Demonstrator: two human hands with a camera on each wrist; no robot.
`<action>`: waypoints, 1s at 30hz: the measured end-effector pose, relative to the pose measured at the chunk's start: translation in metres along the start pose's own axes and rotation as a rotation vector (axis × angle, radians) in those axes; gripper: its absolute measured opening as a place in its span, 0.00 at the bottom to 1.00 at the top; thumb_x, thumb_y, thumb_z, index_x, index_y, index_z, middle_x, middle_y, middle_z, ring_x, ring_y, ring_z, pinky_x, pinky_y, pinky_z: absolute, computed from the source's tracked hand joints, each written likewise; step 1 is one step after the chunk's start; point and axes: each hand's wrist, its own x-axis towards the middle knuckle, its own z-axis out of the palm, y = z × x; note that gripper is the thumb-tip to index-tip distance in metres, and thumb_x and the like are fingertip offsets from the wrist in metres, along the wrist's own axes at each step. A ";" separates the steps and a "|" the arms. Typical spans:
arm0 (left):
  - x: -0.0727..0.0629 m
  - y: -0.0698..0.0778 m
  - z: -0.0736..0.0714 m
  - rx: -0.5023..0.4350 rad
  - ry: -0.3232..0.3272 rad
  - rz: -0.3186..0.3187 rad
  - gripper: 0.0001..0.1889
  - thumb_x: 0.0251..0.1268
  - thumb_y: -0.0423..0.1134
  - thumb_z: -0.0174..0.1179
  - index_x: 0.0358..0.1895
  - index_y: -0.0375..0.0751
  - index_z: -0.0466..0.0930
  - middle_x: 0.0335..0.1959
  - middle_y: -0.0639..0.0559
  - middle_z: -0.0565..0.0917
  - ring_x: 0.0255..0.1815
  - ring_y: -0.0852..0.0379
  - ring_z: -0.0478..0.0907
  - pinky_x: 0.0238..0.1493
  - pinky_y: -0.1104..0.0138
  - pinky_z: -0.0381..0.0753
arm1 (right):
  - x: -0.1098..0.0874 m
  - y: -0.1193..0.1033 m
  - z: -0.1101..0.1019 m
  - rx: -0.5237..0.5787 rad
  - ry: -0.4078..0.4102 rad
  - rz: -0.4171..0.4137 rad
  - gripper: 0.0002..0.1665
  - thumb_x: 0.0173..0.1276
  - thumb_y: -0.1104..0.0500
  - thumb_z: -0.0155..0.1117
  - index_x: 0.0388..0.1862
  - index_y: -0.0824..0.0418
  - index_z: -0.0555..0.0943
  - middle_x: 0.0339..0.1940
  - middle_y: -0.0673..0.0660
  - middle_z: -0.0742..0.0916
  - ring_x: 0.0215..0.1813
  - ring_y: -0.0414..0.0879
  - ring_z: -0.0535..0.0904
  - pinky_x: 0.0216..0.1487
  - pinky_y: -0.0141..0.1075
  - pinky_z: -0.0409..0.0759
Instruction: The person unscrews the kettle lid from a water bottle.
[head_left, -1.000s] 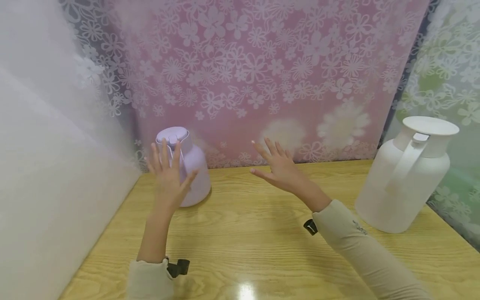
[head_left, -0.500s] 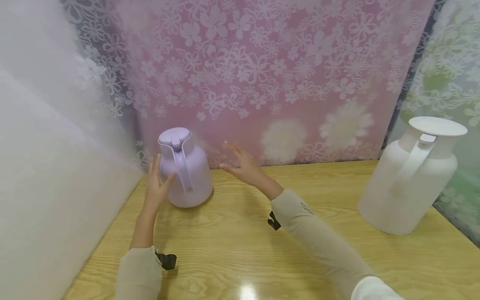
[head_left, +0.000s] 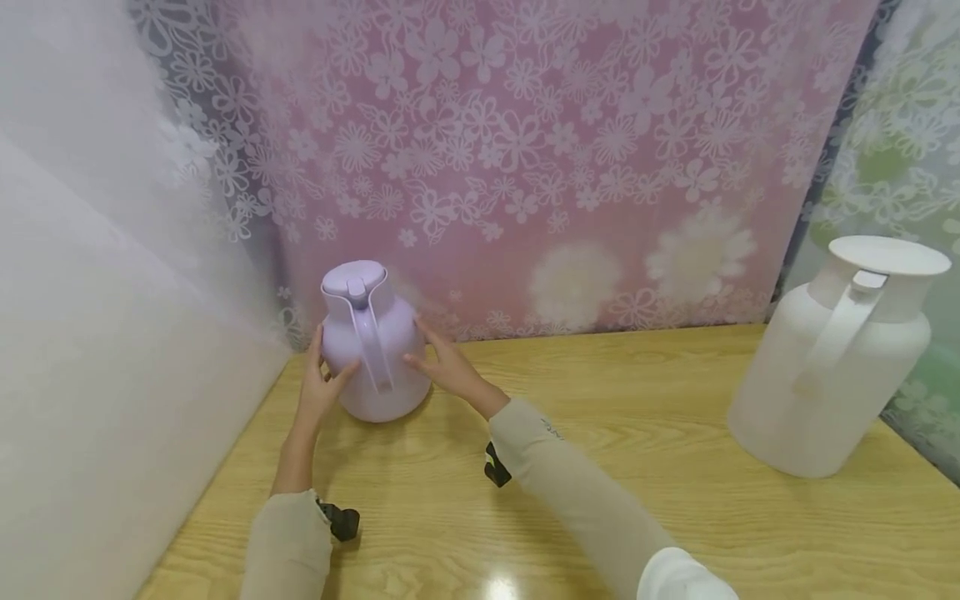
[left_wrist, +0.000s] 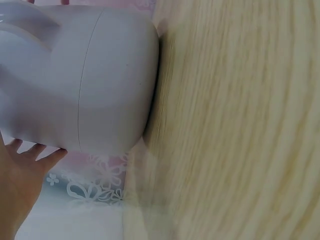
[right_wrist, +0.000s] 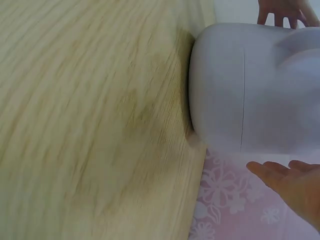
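Note:
A lilac vacuum jug (head_left: 397, 385) with a lid and a handle stands upright on the wooden table, the handle turned towards me. My left hand (head_left: 316, 390) is at its left side, fingertips against the body and thumb spread towards the handle. In the left wrist view, the left fingers (left_wrist: 50, 159) touch the jug's wall. My right hand (head_left: 452, 372) is at the opposite side, thumb and fingers spread. The right wrist view shows a narrow gap between the right fingers (right_wrist: 267, 173) and the jug. The far side of the jug is hidden.
A larger white vacuum jug (head_left: 847, 375) stands at the right of the wooden table (head_left: 600, 450). A pale wall (head_left: 112, 333) borders the left, and a pink flowered backdrop (head_left: 525, 167) rises behind the table.
Both hands have come to the lilac jug. The right hand has moved left across the table, and the left hand has shifted from in front of the jug to its left side.

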 end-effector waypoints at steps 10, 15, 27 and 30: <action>0.001 0.020 -0.003 -0.124 -0.109 -0.039 0.53 0.57 0.34 0.62 0.72 0.46 0.27 0.71 0.36 0.37 0.68 0.35 0.44 0.63 0.48 0.50 | 0.015 -0.008 0.014 0.147 0.041 0.092 0.48 0.64 0.48 0.61 0.75 0.48 0.44 0.72 0.57 0.55 0.65 0.58 0.61 0.60 0.48 0.63; 0.008 0.013 -0.006 -0.175 -0.125 -0.074 0.52 0.57 0.32 0.60 0.72 0.44 0.26 0.72 0.37 0.37 0.68 0.37 0.43 0.64 0.50 0.48 | 0.016 -0.009 0.016 0.182 0.055 0.105 0.48 0.64 0.50 0.61 0.75 0.48 0.45 0.72 0.58 0.56 0.65 0.59 0.62 0.59 0.48 0.64; 0.007 -0.008 0.000 -0.250 -0.054 -0.075 0.51 0.57 0.31 0.62 0.73 0.55 0.33 0.73 0.47 0.43 0.69 0.42 0.47 0.64 0.53 0.53 | 0.011 -0.009 0.016 0.178 0.057 0.087 0.46 0.65 0.53 0.60 0.75 0.52 0.45 0.71 0.61 0.57 0.65 0.60 0.61 0.60 0.48 0.63; 0.004 -0.007 0.002 -0.264 -0.046 -0.062 0.51 0.57 0.30 0.62 0.73 0.55 0.34 0.73 0.47 0.43 0.69 0.42 0.48 0.63 0.53 0.54 | 0.010 -0.010 0.014 0.166 0.056 0.063 0.47 0.65 0.54 0.62 0.74 0.55 0.46 0.71 0.61 0.57 0.66 0.59 0.60 0.60 0.48 0.62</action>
